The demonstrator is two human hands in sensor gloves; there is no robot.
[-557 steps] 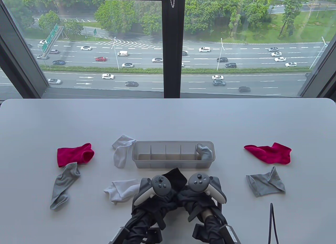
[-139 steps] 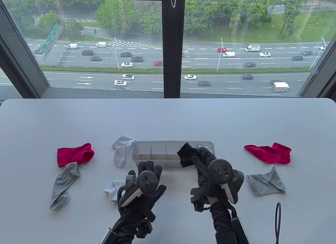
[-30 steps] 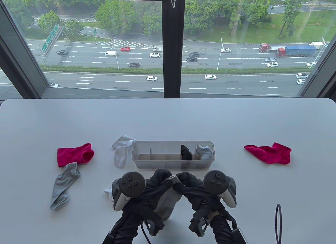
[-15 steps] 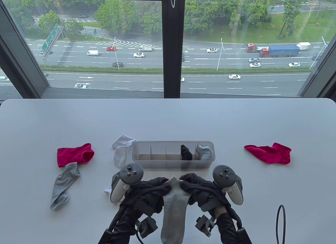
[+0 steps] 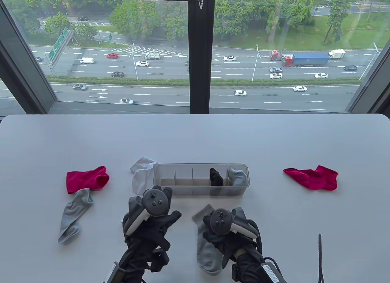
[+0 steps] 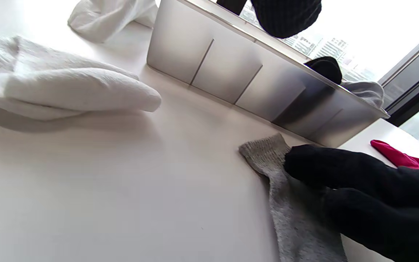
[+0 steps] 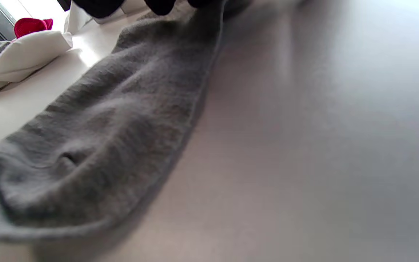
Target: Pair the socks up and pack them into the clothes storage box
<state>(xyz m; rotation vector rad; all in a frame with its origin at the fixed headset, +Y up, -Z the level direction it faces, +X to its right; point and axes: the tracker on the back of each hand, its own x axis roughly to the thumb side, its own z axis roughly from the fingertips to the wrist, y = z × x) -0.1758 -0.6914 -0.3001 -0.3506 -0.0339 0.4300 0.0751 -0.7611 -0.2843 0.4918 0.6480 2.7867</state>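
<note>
- Table view: a grey sock (image 5: 207, 249) is being laid flat on the table (image 5: 195, 137), in front of the box (image 5: 201, 190), with the right hand (image 5: 227, 231) resting on its cuff end
- Right wrist view: the fingers (image 7: 158, 5) are being pressed on the cuff, but whether they are pinching it cannot be told
- The left hand (image 5: 152, 216) is being held spread and relaxed, holding nothing, over a white sock (image 6: 67, 87)
- The step is being judged as pairing the grey socks: the mate (image 5: 71, 214) is lying well apart at the left, touching a red sock (image 5: 86, 179)
- The box is already holding a black pair (image 5: 215, 176) and a pale pair (image 5: 237, 176), with three compartments free
- The next move is being judged as a left-hand reach for the mate, so that it is laid on the flat sock, cuffs matched, without the red sock being dragged along
</note>
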